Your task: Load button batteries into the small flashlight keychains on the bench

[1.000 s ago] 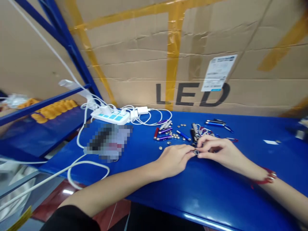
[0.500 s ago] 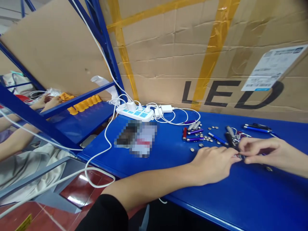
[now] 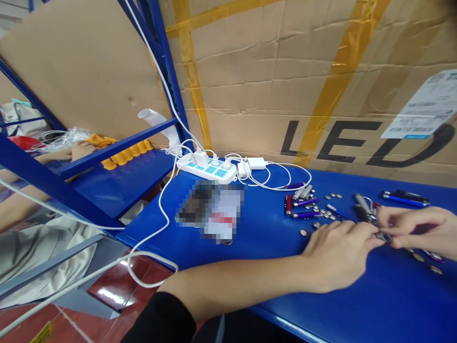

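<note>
Both my hands rest on the blue table [image 3: 271,252] and meet fingertip to fingertip. My left hand [image 3: 339,250] and my right hand [image 3: 419,228] pinch one small dark metal part [image 3: 382,236] between them, too small to name. Just behind my fingers lie several little keychain flashlights [image 3: 303,202] in purple, red, silver and black, and several loose button cells [image 3: 326,212]. More blue flashlights [image 3: 403,197] lie at the far right.
A white power strip [image 3: 209,170] with chargers and white cables [image 3: 160,214] sits at the table's back. A blurred flat item [image 3: 212,212] lies mid-table. A large "LED" cardboard box [image 3: 285,85] stands behind. Another person's arm [image 3: 21,205] shows at left, beyond the blue rack [image 3: 53,181].
My view has swung left, so my hands now sit at the right of the frame. They stay pinched together on the small part.
</note>
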{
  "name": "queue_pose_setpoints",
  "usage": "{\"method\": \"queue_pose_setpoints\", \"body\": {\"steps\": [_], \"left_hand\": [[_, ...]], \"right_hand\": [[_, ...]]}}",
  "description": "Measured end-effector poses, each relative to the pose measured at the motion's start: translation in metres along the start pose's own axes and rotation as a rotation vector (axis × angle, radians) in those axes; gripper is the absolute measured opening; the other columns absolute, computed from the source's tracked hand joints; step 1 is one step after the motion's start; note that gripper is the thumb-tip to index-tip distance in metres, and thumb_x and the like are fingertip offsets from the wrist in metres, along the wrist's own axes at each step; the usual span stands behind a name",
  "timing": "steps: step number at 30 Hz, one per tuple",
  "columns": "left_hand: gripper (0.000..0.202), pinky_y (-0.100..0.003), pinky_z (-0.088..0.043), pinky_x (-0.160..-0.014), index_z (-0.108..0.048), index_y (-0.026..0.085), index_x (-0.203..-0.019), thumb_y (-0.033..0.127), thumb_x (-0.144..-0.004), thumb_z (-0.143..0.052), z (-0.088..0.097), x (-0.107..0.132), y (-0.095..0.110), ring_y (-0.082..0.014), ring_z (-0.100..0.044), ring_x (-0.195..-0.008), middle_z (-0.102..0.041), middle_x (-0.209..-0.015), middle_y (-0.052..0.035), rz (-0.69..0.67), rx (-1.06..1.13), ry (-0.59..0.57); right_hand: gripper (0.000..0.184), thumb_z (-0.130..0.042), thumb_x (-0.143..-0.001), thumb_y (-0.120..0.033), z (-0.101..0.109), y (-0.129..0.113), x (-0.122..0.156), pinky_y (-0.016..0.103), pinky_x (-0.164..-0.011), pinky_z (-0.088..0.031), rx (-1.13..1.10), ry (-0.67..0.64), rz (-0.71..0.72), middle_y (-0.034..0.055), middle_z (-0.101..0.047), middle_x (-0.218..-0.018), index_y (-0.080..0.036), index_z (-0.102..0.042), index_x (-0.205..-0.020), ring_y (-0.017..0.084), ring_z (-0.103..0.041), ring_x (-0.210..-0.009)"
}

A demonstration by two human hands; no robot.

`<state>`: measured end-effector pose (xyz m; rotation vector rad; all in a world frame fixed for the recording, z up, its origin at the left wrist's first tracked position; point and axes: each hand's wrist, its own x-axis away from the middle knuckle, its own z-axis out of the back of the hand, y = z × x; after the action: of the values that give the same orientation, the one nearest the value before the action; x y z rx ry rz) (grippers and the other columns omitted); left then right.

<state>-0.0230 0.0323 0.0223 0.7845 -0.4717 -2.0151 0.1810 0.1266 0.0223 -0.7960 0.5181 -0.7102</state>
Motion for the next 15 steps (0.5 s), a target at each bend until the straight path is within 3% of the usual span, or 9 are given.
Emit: {"method": "queue_pose_setpoints", "body": {"steps": [7, 15], "left_hand": [[0.029, -0.033, -0.046, -0.083, -0.048, 0.011, -0.110, 0.022, -0.092, -0.028, -0.007, -0.001, -0.005, -0.0206, -0.056, -0.094, -0.060, -0.103, -0.0095, -0.034, -0.007, -0.030], [0.030, -0.035, -0.052, -0.078, -0.048, 0.017, -0.111, 0.028, -0.092, -0.028, -0.007, -0.003, -0.006, -0.0231, -0.060, -0.092, -0.062, -0.105, -0.0083, 0.021, 0.048, -0.143]], "right_hand": [[0.033, -0.076, -0.052, -0.044, -0.002, 0.026, 0.012, 0.027, -0.048, -0.040, -0.036, 0.083, -0.126, 0.0049, -0.045, -0.054, -0.019, -0.058, -0.040, 0.014, -0.044, -0.051], [0.039, -0.074, -0.054, -0.050, -0.015, 0.007, 0.010, 0.033, -0.044, -0.033, -0.120, 0.097, -0.126, 0.0067, -0.039, -0.050, -0.021, -0.056, -0.035, 0.015, -0.038, -0.047]]}}
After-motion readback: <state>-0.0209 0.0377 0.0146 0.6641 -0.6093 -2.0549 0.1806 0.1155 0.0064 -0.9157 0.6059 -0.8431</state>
